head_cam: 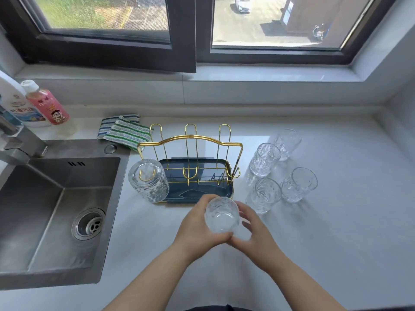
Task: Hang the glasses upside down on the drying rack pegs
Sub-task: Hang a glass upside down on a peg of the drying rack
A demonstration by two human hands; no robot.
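Held glass (221, 215) inverted, base toward camera

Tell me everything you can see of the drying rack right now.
The drying rack is thin gold-coloured wire over a dark blue tray, standing upright on the pale counter between the sink and four loose glasses. An arched handle spans the top; three tall looped pegs rise at the back, shorter ones in front. One clear textured glass hangs upside down on the front-left peg; the other visible pegs are bare. Both hands hold another glass just in front, not touching the rack.
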